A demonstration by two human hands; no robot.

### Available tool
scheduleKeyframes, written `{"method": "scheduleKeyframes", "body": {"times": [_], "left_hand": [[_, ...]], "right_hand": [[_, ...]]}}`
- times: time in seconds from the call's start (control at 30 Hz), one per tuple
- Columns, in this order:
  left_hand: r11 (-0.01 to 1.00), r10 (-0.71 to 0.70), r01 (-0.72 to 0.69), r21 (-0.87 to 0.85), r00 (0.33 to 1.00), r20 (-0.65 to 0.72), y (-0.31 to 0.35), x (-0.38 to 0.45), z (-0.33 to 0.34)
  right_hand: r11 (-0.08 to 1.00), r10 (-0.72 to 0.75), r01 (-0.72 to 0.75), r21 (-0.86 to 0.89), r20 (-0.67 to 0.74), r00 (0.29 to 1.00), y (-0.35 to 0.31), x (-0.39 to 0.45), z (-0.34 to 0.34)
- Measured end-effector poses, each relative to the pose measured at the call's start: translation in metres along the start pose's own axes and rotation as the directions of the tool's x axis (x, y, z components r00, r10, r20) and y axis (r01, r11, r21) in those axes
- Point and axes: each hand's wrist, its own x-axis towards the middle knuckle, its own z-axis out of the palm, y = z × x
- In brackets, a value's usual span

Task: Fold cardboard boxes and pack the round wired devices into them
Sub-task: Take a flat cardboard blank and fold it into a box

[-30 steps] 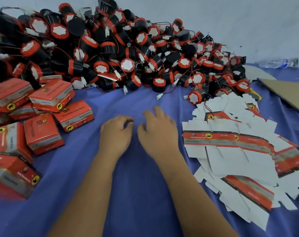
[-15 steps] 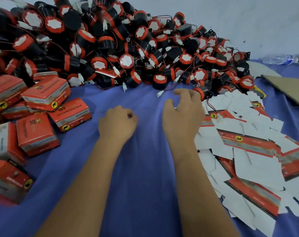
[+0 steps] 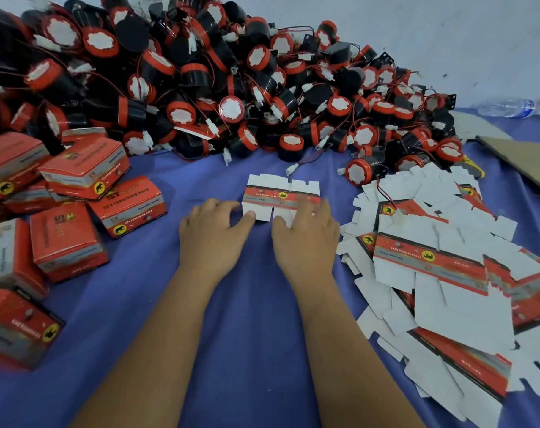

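1. Both hands lie on one flat box blank (image 3: 281,196) at the middle of the blue cloth (image 3: 247,319): the left hand (image 3: 211,234) touches its near-left corner with thumb and fingertips, fingers fairly straight, and the right hand (image 3: 307,236) rests straight fingers across its right half.
2. That blank lies unfolded, white flaps toward and away from the person, with a red printed band across it.
3. Just right of the right hand sprawls a loose heap of more flat blanks (image 3: 441,282), overlapping one another.
4. Beyond the blank, along the far side of the cloth, rises a large pile of round black-and-red wired devices (image 3: 231,88).
5. Folded red boxes (image 3: 83,171) cluster at the left.
6. At the far right lie a plastic bottle (image 3: 515,105) and a brown cardboard sheet (image 3: 525,159).
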Motion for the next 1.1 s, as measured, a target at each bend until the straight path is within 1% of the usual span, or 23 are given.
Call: {"method": "scheduleKeyframes", "body": {"times": [0.03,0.07,0.13,0.17,0.2,0.27,0.3,0.37,0.4,0.43,0.47,0.5,0.53,0.6,0.67,0.73,0.8,0.87,0.9,0.93,1.0,1.07,1.1], "left_hand": [[0.999,0.004,-0.004,-0.036,1.0,-0.008,0.0,-0.001,-0.001],[0.998,0.01,-0.011,-0.069,1.0,-0.014,0.0,-0.001,-0.002],[0.993,0.013,-0.016,-0.118,1.0,-0.024,-0.001,-0.001,-0.002],[0.985,-0.002,-0.004,-0.171,0.999,-0.035,-0.001,-0.001,-0.003],[0.958,-0.032,0.013,-0.285,0.998,-0.06,-0.002,-0.001,-0.004],[0.828,-0.102,0.014,-0.561,0.987,-0.126,-0.002,-0.002,-0.01],[0.765,-0.133,0.001,-0.644,0.979,-0.156,-0.002,-0.001,-0.014],[0.682,-0.151,-0.026,-0.73,0.973,-0.176,-0.004,0.0,-0.02],[0.66,-0.137,-0.043,-0.75,0.975,-0.177,-0.004,0.0,-0.021],[0.646,-0.124,-0.057,-0.761,0.976,-0.178,-0.003,0.0,-0.022],[0.627,-0.117,-0.067,-0.776,0.977,-0.179,-0.001,0.0,-0.022],[0.599,-0.118,-0.072,-0.797,0.977,-0.177,0.002,-0.001,-0.022],[0.572,-0.119,-0.077,-0.816,0.977,-0.176,0.004,-0.002,-0.023],[0.529,-0.083,-0.118,-0.84,0.978,-0.189,0.007,-0.004,-0.024],[0.473,-0.029,-0.168,-0.865,0.978,-0.206,0.007,-0.006,-0.027],[0.427,-0.044,-0.188,-0.884,0.973,-0.228,0.01,-0.008,-0.031],[0.351,-0.122,-0.193,-0.916,0.961,-0.249,0.014,-0.008,-0.031],[0.276,-0.192,-0.181,-0.944,0.952,-0.238,0.017,-0.008,-0.033],[0.272,-0.19,-0.18,-0.945,0.953,-0.237,0.017,-0.007,-0.034],[0.289,-0.162,-0.182,-0.94,0.959,-0.235,0.016,-0.006,-0.034],[0.322,-0.046,-0.188,-0.928,0.976,-0.214,0.011,-0.006,-0.038],[0.348,0.104,-0.229,-0.909,0.973,-0.205,0.007,-0.005,-0.041],[0.377,0.175,-0.246,-0.893,0.966,-0.192,0.008,-0.005,-0.041]], "right_hand": [[0.999,-0.015,0.016,-0.032,0.042,0.999,0.002,0.001,0.001],[0.998,-0.057,0.057,-0.002,0.055,0.997,0.003,0.002,0.002],[0.982,-0.131,0.125,0.14,0.036,0.991,0.003,0.001,0.001],[0.965,-0.128,0.12,0.232,0.016,0.992,0.002,0.0,0.001],[0.934,-0.098,0.092,0.344,-0.001,0.995,0.001,0.001,-0.001],[0.804,-0.038,0.038,0.593,-0.013,0.999,-0.005,0.001,-0.004],[0.711,-0.005,0.015,0.703,-0.016,1.0,-0.006,0.001,-0.005],[0.51,0.073,-0.077,0.857,0.046,0.996,-0.009,0.001,-0.007],[0.435,0.083,-0.118,0.893,0.091,0.992,-0.009,0.002,-0.009],[0.381,0.062,-0.132,0.915,0.117,0.991,-0.009,0.003,-0.01],[0.359,0.027,-0.113,0.927,0.111,0.993,-0.009,0.004,-0.012],[0.358,-0.003,-0.069,0.931,0.075,0.997,-0.01,0.003,-0.014],[0.383,-0.02,-0.004,0.924,0.013,1.0,-0.011,0.001,-0.015],[0.488,-0.047,0.12,0.865,-0.112,0.993,-0.014,-0.003,-0.013],[0.6,-0.122,0.238,0.764,-0.206,0.971,-0.016,-0.008,-0.007],[0.665,-0.191,0.318,0.675,-0.258,0.947,-0.015,-0.011,-0.003],[0.677,-0.249,0.343,0.651,-0.235,0.939,-0.015,-0.014,0.0],[0.666,-0.31,0.307,0.68,-0.122,0.943,-0.018,-0.019,0.001],[0.652,-0.351,0.3,0.697,-0.074,0.933,-0.02,-0.021,0.001],[0.631,-0.393,0.307,0.712,-0.048,0.918,-0.02,-0.023,0.002],[0.589,-0.437,0.317,0.743,-0.037,0.899,-0.021,-0.024,0.002],[0.573,-0.421,0.284,0.769,-0.021,0.907,-0.023,-0.022,0.001],[0.576,-0.419,0.276,0.769,-0.012,0.908,-0.024,-0.021,0.002]]}}
